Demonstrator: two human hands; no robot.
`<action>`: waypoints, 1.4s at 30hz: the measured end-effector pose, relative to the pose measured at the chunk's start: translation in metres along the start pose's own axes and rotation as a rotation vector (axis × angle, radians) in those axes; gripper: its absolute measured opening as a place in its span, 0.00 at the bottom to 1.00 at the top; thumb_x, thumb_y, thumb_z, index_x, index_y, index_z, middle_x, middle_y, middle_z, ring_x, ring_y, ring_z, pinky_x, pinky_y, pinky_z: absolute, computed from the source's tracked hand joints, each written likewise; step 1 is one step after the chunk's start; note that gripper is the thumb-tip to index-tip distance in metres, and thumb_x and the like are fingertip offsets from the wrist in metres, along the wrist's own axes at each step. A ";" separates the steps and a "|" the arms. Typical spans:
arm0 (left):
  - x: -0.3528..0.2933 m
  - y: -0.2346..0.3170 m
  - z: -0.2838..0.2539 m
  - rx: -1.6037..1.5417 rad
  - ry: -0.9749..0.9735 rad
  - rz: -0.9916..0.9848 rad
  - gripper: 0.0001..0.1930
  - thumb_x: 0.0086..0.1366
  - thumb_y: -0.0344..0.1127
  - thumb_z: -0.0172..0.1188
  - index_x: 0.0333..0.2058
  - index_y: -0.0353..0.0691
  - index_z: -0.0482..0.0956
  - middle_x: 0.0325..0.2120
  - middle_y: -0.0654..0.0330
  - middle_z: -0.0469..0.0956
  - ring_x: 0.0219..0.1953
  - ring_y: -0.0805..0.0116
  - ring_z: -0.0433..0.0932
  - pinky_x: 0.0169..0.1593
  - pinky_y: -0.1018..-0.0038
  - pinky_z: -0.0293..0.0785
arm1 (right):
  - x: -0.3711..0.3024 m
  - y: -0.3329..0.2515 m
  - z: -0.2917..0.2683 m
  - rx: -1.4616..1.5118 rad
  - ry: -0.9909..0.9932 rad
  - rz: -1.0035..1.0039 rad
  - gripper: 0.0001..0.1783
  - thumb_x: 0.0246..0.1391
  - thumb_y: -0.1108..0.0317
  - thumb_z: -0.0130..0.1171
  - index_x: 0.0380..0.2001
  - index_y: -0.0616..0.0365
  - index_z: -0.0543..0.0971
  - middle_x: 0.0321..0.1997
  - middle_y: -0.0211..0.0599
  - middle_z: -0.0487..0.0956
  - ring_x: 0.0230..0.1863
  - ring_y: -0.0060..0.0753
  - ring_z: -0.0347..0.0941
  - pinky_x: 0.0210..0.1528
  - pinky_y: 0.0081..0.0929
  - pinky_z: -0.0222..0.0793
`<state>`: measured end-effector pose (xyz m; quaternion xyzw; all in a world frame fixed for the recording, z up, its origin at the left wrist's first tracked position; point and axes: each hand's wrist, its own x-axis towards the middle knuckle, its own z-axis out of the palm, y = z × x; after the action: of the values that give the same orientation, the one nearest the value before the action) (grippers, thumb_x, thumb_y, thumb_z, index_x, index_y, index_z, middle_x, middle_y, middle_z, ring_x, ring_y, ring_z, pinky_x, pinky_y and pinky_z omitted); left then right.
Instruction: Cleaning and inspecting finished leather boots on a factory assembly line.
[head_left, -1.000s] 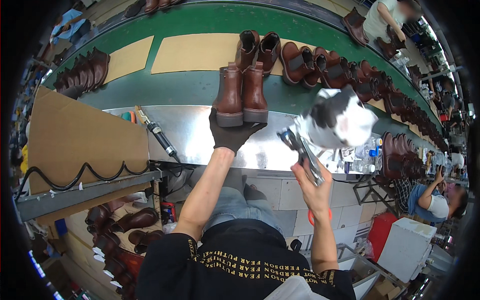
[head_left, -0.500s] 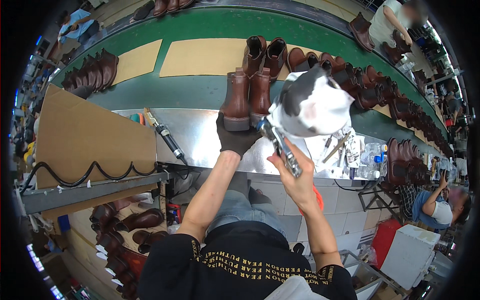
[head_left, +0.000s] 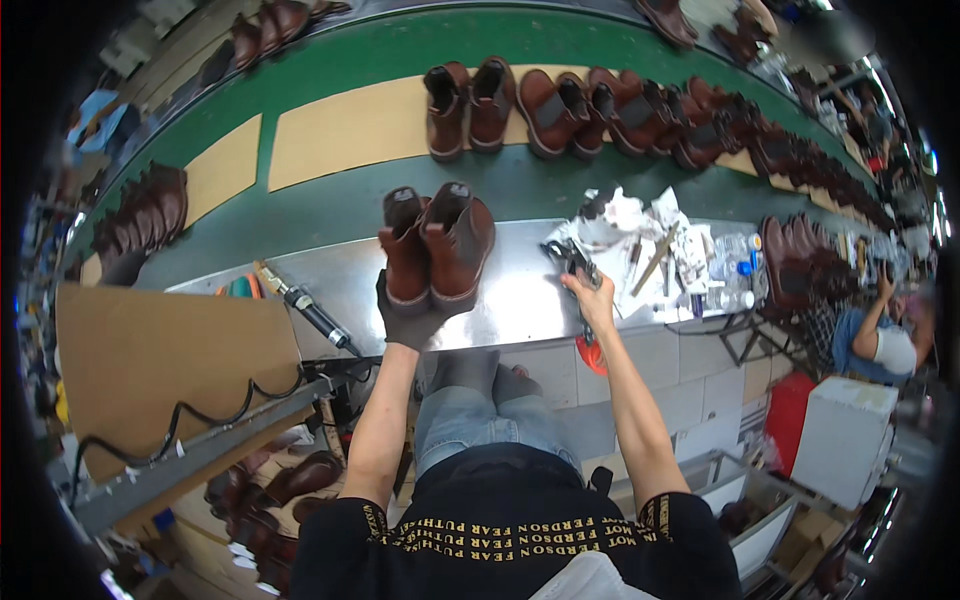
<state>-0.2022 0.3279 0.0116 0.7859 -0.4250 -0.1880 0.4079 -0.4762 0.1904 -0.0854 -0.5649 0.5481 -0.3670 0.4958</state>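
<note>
My left hand point(head_left: 408, 318), in a dark brown glove, grips a pair of brown leather ankle boots point(head_left: 440, 245) from beneath at the heels. The boots are held upright over the metal-topped bench edge, their openings tilted toward the far side. My bare right hand point(head_left: 592, 300) is wrapped round a metal spray gun point(head_left: 573, 262), with an orange hose point(head_left: 591, 355) hanging below it. The gun is over the right part of the bench, beside a crumpled, dark-stained white cloth point(head_left: 610, 222).
More brown boots point(head_left: 620, 115) stand in a row on tan sheets across the green conveyor. A black-handled tool point(head_left: 318, 318) lies at the left, near a cardboard sheet point(head_left: 170, 370). Plastic bottles point(head_left: 735, 270) and a brush-like stick point(head_left: 655, 262) lie to the right.
The boots have been lifted and moved left in my left hand. My right hand with the spray gun has drawn away from them, and the white cloth now lies on the bench.
</note>
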 end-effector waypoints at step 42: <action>0.119 0.028 -0.027 0.662 -0.688 1.311 0.07 0.46 0.31 0.58 0.27 0.43 0.78 0.30 0.60 0.76 0.38 0.61 0.74 0.44 0.66 0.70 | 0.011 -0.112 0.068 -0.440 -0.435 -0.346 0.45 0.38 0.48 0.69 0.56 0.61 0.66 0.59 0.50 0.66 0.61 0.48 0.60 0.62 0.38 0.54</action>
<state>-0.1319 0.2347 0.0562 0.3553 -0.9343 -0.0065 0.0280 -0.3814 0.1798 0.0052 -0.8076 0.3919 -0.1898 0.3977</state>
